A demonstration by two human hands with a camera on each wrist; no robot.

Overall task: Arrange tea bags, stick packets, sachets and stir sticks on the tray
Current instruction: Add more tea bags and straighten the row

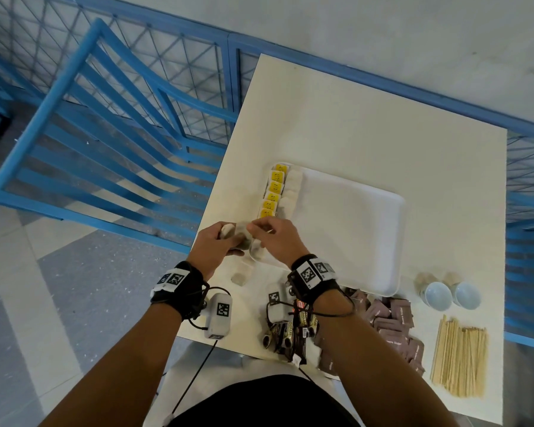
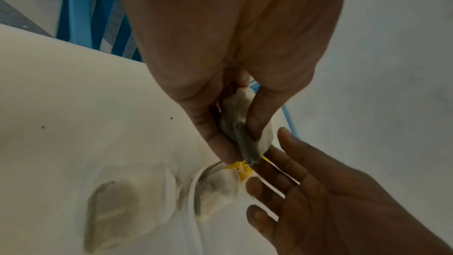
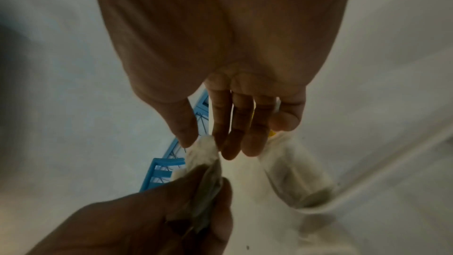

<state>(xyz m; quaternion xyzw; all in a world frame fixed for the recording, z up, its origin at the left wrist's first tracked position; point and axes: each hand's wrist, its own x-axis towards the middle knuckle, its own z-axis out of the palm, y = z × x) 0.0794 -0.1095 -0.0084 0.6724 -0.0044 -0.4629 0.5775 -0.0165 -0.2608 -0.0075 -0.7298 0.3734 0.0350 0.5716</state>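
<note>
My left hand [image 1: 228,238] holds a small bundle of tea bags [image 2: 241,123] between thumb and fingers, just off the near left corner of the white tray [image 1: 352,229]. My right hand [image 1: 256,228] meets it there. In the right wrist view its thumb and forefinger pinch the top of one tea bag [image 3: 204,150] from that bundle. A row of tea bags with yellow tags [image 1: 273,191] lies along the tray's left edge. One more tea bag [image 3: 294,177] lies in the near corner of the tray. Another tea bag [image 1: 241,274] lies on the table beside the tray.
On the table's near side lie dark stick packets [image 1: 290,331], brown sachets [image 1: 392,325] and wooden stir sticks [image 1: 460,359]. Two pale blue cups [image 1: 450,295] stand right of the tray. A blue slatted chair [image 1: 105,134] stands left of the table.
</note>
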